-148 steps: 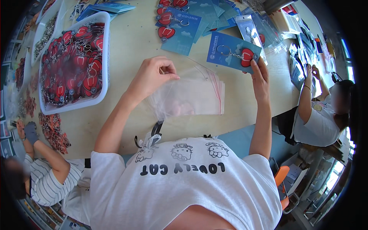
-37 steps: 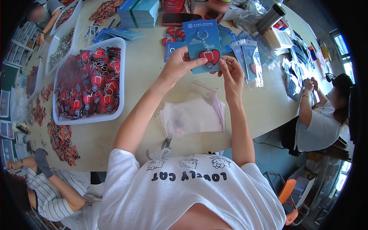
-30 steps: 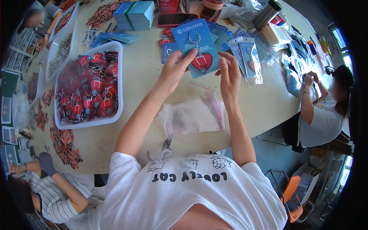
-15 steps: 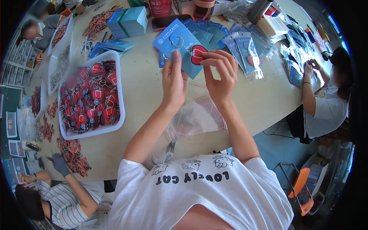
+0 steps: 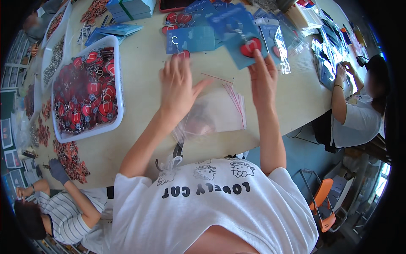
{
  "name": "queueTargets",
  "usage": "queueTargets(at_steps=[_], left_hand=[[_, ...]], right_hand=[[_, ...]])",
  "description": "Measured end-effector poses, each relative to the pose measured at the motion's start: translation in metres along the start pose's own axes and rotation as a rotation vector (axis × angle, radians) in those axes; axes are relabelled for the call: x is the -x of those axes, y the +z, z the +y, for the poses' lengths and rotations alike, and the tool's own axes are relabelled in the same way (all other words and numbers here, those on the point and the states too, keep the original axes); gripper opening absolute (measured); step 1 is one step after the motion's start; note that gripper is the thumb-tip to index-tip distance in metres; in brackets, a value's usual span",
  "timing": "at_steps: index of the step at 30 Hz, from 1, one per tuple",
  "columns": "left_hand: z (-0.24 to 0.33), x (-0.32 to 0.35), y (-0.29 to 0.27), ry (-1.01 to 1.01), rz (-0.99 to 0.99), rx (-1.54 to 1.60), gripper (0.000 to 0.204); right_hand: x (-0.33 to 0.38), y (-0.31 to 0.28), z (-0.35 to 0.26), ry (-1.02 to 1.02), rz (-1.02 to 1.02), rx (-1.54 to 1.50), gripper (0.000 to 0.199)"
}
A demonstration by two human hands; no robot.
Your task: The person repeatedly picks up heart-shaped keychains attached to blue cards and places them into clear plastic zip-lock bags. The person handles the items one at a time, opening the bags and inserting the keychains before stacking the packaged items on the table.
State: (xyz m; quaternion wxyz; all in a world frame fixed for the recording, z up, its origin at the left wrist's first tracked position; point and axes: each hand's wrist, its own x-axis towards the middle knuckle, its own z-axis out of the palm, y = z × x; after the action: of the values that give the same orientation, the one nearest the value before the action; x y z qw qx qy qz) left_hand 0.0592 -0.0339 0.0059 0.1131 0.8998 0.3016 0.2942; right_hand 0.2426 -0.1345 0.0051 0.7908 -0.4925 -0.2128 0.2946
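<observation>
In my right hand [image 5: 264, 82] is a blue card [image 5: 237, 44] with a red key ring pendant [image 5: 250, 47] lying on its face, pinched at the card's lower right corner. The card is blurred. My left hand [image 5: 175, 89] is open, thumb spread to the right, with its blurred fingertips at another red pendant [image 5: 182, 54]. That pendant's metal ring rests on a flat blue card [image 5: 198, 39]; whether the fingers touch it is unclear. Several red pendants [image 5: 179, 19] sit just beyond this card. Clear plastic bags [image 5: 224, 112] with red edge lines lie between my forearms.
A white bin [image 5: 119, 91] full of red key rings stands at left, beside piles of small reddish parts [image 5: 69, 158]. Stacked blue cards [image 5: 131, 9] are behind it. Bagged cards [image 5: 272, 36] lie at right. Co-workers sit at both sides; an orange chair [image 5: 323, 192] stands lower right.
The card and pendant have moved right and away in my right hand. My left hand has let go of them and shifted left to a card lying on the table. The view has shifted slightly.
</observation>
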Motion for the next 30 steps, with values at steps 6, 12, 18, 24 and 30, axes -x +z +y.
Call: queueTargets(at_steps=[6, 12, 18, 24, 30], left_hand=[[-0.001, 0.038, 0.002, -0.099, -0.344, 0.005, 0.049], [-0.005, 0.022, 0.005, -0.204, -0.276, 0.508, 0.024], [-0.023, -0.001, -0.005, -0.515, -0.511, 1.090, 0.010], [-0.034, -0.014, -0.007, -0.568, -0.629, 1.172, 0.013], [-0.035, -0.014, -0.006, -0.562, -0.708, 1.170, 0.013]], right_hand=[[-0.005, -0.031, 0.004, -0.038, 0.093, 0.129, 0.017], [-0.003, -0.038, 0.001, -0.015, 0.131, 0.122, 0.011], [-0.018, -0.071, -0.009, 0.029, 0.115, 0.088, 0.006], [-0.029, -0.079, -0.028, 0.106, -0.127, 0.157, 0.019], [-0.034, -0.073, -0.041, 0.103, -0.207, 0.192, 0.019]])
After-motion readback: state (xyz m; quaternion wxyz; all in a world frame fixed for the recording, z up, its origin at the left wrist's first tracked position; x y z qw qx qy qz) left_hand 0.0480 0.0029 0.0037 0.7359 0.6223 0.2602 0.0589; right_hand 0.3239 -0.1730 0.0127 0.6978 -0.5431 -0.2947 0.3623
